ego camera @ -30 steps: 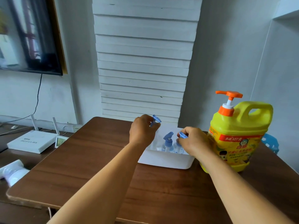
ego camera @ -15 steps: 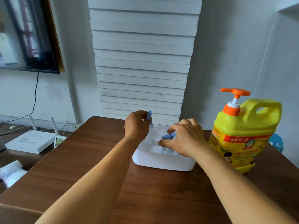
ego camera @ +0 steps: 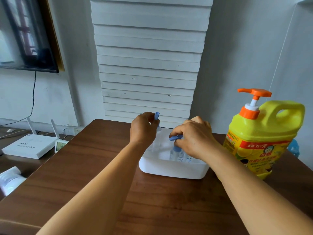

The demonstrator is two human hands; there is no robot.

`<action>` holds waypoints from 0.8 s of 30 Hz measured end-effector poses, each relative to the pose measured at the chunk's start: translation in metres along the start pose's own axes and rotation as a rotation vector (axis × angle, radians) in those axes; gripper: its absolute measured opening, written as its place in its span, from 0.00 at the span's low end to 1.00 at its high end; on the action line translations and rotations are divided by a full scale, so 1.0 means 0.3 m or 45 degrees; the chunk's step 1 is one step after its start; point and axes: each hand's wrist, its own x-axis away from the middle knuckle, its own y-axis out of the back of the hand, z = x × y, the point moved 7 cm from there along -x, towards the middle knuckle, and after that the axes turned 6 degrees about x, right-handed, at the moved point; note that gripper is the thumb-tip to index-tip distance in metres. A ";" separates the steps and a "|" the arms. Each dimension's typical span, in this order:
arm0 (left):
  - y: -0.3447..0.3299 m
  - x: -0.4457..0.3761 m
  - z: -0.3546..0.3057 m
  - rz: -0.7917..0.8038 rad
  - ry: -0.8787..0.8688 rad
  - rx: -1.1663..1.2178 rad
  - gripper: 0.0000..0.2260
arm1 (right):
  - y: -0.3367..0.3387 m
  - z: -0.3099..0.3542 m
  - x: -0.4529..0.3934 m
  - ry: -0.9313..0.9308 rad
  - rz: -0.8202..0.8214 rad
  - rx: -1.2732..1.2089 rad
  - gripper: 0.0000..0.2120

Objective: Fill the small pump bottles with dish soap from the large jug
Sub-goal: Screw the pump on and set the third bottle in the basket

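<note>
a white bin (ego camera: pixel 172 168) sits on the brown worktop (ego camera: pixel 94 167), toward its far edge. inside it stand small clear bottles with blue pump tops; their exact count is hidden by the hands, and whether they hold any soap cannot be told. just right of the bin stands the yellow jug (ego camera: pixel 260 138), upright, with an orange pump on top and a printed label on its front; how full it is cannot be seen through the plastic.

the left hand (ego camera: pixel 143 128) is over the far left of the bin, its fingers curled and pinching the blue pump top of a left bottle (ego camera: pixel 156 138), whose clear body hangs below the fingers and reaches down into the bin. the blue nozzle pokes up above the knuckles.

the right hand (ego camera: pixel 194 136) is over the bin's right half, fingers curled and clamped on the blue pump head of a right bottle (ego camera: pixel 177 152), which stands in the bin directly under the fingertips. the nozzle points left, out from under the thumb. the two hands are near each other but apart.

off the worktop to the left lie a white router (ego camera: pixel 28 146) and a small clock (ego camera: pixel 60 145).
</note>
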 end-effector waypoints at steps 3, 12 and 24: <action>0.005 -0.001 0.009 0.010 0.000 -0.001 0.13 | 0.004 0.008 -0.023 0.008 -0.060 -0.034 0.12; 0.009 0.002 0.009 0.039 0.021 0.011 0.16 | -0.044 0.029 -0.130 -0.008 0.017 -0.125 0.13; 0.003 0.022 0.008 0.091 0.014 -0.022 0.09 | -0.068 0.004 -0.176 -0.065 0.092 -0.198 0.20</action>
